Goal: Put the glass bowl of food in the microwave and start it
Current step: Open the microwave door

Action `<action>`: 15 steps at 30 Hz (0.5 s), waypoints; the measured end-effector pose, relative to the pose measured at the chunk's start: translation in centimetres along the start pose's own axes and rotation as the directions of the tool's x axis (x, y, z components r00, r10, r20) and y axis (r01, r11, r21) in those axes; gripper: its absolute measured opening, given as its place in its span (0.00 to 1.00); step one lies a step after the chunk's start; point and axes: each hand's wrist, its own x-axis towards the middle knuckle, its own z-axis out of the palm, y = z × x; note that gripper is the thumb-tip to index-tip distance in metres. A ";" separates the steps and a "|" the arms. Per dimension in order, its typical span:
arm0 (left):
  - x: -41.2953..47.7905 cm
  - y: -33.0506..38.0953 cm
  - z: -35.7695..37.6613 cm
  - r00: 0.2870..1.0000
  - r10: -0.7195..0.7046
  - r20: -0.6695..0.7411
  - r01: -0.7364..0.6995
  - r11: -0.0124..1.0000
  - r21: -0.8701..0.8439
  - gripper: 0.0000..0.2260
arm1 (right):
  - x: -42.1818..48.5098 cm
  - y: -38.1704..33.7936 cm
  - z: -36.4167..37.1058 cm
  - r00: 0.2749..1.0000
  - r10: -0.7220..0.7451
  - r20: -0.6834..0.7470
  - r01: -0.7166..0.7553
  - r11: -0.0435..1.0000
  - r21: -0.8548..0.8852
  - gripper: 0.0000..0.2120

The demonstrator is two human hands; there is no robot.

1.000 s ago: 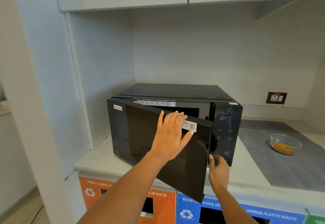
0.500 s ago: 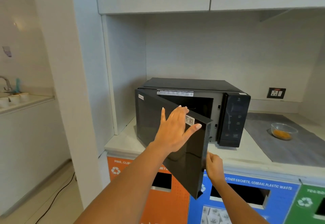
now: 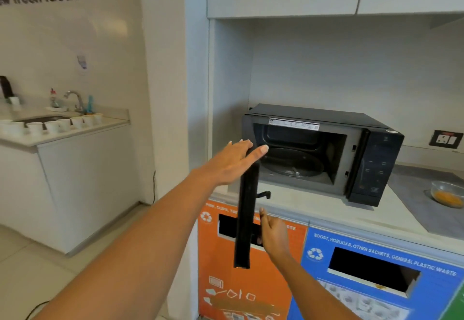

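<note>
The glass bowl (image 3: pixel 447 193) of orange food sits on the grey mat (image 3: pixel 414 194), well off to the right of both hands, past the microwave (image 3: pixel 324 154). The left hand (image 3: pixel 233 162) lies flat and open on the top edge of the door (image 3: pixel 247 209), gripping nothing. The right hand (image 3: pixel 273 231), loosely open and empty beside the door's lower part, is nearer the bowl.

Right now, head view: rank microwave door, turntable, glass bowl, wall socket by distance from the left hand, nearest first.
1. microwave door: its top edge under the left hand.
2. turntable: inside the cavity, just right.
3. glass bowl: on the grey mat, far right.
4. wall socket: back wall, beyond the bowl.
</note>
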 end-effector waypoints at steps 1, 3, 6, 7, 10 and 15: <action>-0.3 -0.4 -0.7 1.000 -0.026 0.010 0.026 1.000 0.006 0.31 | -0.3 -0.5 1.1 1.000 -0.010 0.013 0.010 1.000 -0.012 0.27; -1.1 -1.4 -2.2 0.995 -0.093 0.036 0.091 0.994 0.052 0.35 | -1.1 -1.8 3.2 0.999 -0.016 0.049 0.017 0.999 -0.034 0.27; -1.8 -2.8 -3.9 0.984 -0.178 0.018 0.173 0.972 0.157 0.30 | -1.9 -3.6 5.7 0.995 -0.026 0.095 0.030 0.999 -0.041 0.25; -1.7 -3.1 -4.0 0.982 -0.191 0.005 0.187 0.965 0.184 0.30 | -2.0 -3.7 6.3 0.995 -0.026 0.096 0.031 0.998 -0.052 0.25; -2.0 -4.2 -4.7 0.977 -0.204 -0.066 0.214 0.910 0.356 0.26 | -2.2 -4.9 7.8 0.990 -0.066 0.128 0.080 0.991 -0.105 0.23; -1.8 -5.6 -4.9 0.976 -0.196 -0.091 0.214 0.828 0.518 0.21 | -2.1 -5.9 9.4 0.986 -0.096 0.136 0.121 0.973 -0.195 0.19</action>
